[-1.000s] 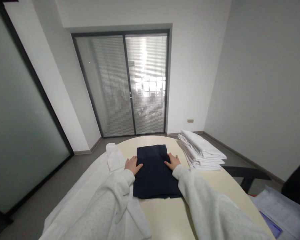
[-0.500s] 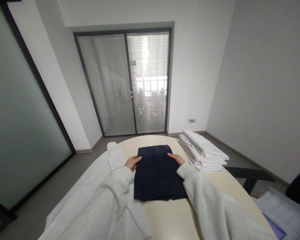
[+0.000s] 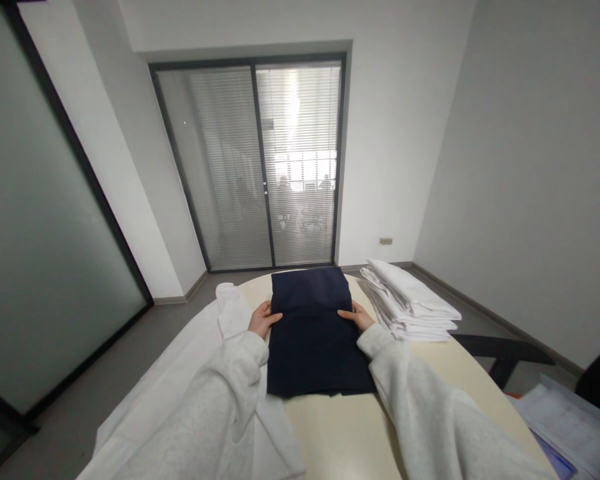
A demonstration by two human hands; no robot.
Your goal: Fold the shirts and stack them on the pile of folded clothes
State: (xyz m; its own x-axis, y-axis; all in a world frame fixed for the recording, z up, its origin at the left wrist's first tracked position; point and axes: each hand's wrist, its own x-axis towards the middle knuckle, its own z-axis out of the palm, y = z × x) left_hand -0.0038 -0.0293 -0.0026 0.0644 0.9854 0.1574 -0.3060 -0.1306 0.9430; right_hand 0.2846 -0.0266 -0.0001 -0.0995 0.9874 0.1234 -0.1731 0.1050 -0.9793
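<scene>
pale oval table (image 3: 340, 427) before blind-covered glass doors (image 3: 275, 167); dark navy cloth (image 3: 313, 333) at table centre, long axis running away from person; left hand (image 3: 261, 319) and right hand (image 3: 359, 316) pinch its 2 side edges, equally near; white folded stack (image 3: 410, 300) right of cloth; white fabric (image 3: 230, 313) left of it

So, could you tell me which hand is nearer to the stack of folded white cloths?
Right. The right hand rests on the dark cloth's right edge, beside the stack of folded white cloths; the left hand is at the far edge.

Head view, forward and down (close), table (image 3: 445, 373) ahead
</scene>
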